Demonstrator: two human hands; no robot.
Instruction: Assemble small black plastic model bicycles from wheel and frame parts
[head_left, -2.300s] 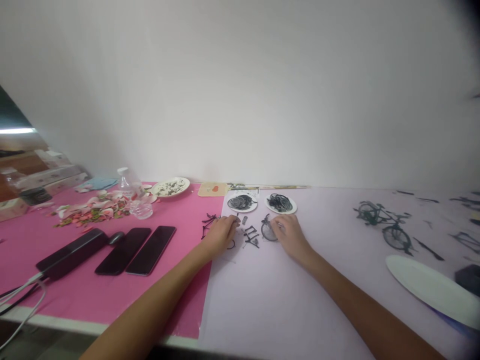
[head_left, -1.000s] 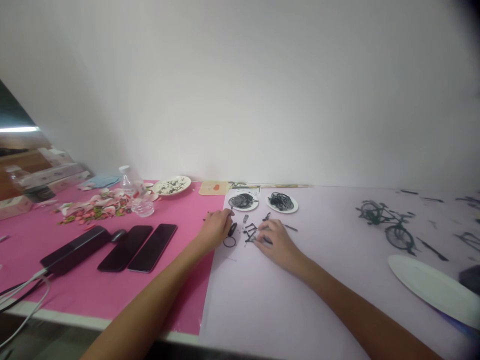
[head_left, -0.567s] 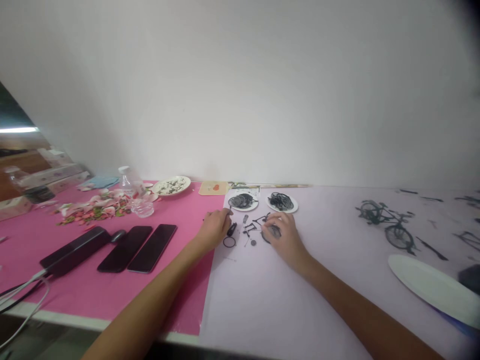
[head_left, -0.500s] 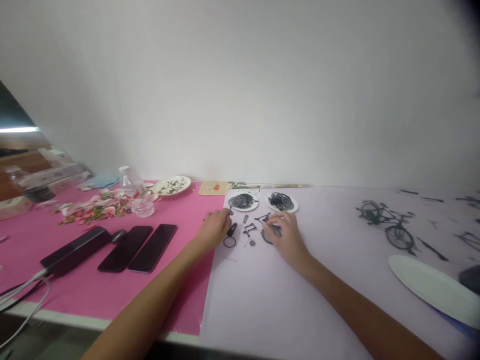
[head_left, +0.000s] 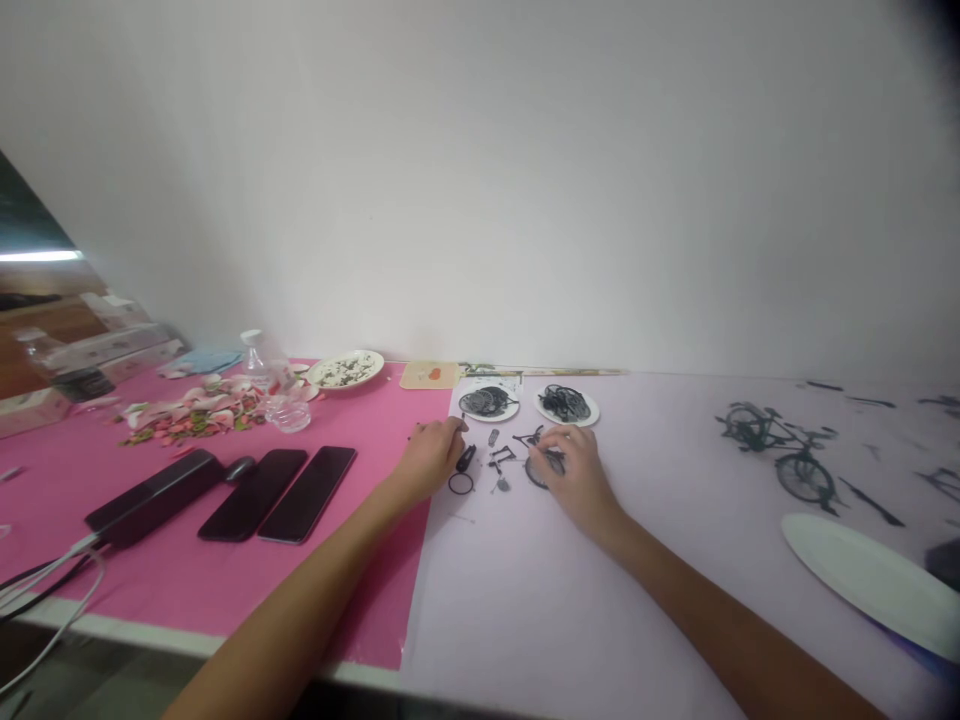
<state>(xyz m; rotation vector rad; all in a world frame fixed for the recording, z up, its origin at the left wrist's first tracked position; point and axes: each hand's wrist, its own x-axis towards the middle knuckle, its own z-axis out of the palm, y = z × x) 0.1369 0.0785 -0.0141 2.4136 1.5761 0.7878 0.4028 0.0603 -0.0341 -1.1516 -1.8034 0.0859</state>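
Two hands out. My right hand (head_left: 574, 470), thumb and fingers nearly together, at the wheel (head_left: 533, 475) on the pale sheet (head_left: 525, 580); can't tell if gripping. My left hand (head_left: 431, 455) curled, likewise. Small disc (head_left: 503, 485), unseen a second ago, lies exposed: another loose piece.

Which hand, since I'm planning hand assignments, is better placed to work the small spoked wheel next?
Probably the right hand: its fingers are at the spoked wheel, while the left hand lies farther off, near the black ring.
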